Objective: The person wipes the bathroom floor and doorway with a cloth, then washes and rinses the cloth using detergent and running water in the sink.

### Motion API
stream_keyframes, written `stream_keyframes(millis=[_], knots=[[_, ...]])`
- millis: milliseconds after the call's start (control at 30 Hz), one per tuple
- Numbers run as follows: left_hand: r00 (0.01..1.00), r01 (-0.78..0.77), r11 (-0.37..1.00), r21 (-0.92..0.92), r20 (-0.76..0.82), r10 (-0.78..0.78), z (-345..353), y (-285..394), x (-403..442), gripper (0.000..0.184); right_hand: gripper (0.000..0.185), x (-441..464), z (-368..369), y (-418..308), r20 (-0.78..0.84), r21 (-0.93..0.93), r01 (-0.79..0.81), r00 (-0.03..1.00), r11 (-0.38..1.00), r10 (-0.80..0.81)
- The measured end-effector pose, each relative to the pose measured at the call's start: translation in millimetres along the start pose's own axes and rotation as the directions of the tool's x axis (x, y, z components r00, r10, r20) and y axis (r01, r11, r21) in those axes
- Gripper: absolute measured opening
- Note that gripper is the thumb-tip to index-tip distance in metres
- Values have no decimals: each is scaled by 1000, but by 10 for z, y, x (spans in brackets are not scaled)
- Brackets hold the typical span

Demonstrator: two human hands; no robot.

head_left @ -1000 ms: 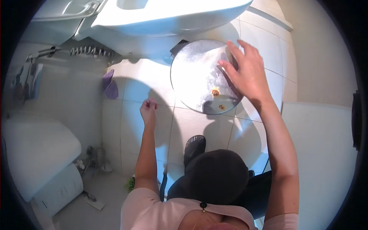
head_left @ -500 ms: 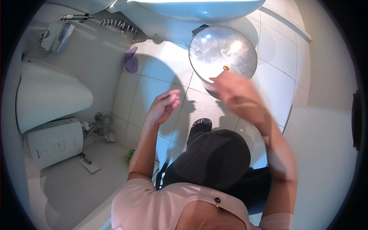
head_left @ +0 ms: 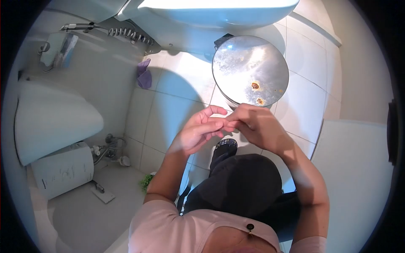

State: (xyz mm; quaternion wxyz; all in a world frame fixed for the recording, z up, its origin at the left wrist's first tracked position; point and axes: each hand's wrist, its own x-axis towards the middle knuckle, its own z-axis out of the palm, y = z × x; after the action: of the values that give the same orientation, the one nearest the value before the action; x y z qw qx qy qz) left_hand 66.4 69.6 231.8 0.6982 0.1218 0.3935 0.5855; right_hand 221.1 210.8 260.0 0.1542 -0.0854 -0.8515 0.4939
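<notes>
My left hand [head_left: 200, 131] is raised palm up, its fingers apart and loosely curled. Its fingertips meet those of my right hand [head_left: 258, 127], which is closed in a pinch. What lies between the right fingertips, if anything, is too small or hidden to make out. Just beyond both hands stands a round metal bin [head_left: 249, 63] with a shiny, worn lid. Two rusty brown patches, a larger rust spot [head_left: 255, 85] and a smaller rust spot [head_left: 260, 101], mark the near part of the lid. Neither hand touches the bin.
A white basin [head_left: 223, 14] juts out above the bin. A purple cloth [head_left: 144, 75] lies on the tiled floor [head_left: 173, 90] by the wall. To the left are a hand shower [head_left: 78, 26], a white toilet-like fixture [head_left: 55, 120] and a white box [head_left: 63, 170]. A green plant [head_left: 147, 182] sits beside my left arm.
My right hand has drawn back from the bin lid toward me, uncovering the rust spots. My left hand has moved right, and the two hands now meet at the fingertips.
</notes>
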Motion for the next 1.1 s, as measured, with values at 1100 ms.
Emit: stream_keyframes(millis=[1100], knots=[[-34, 375, 325, 868, -337, 941, -4685, 1369, 1663, 38, 29, 1948, -1567, 866, -626, -477, -311, 777, 822, -68]])
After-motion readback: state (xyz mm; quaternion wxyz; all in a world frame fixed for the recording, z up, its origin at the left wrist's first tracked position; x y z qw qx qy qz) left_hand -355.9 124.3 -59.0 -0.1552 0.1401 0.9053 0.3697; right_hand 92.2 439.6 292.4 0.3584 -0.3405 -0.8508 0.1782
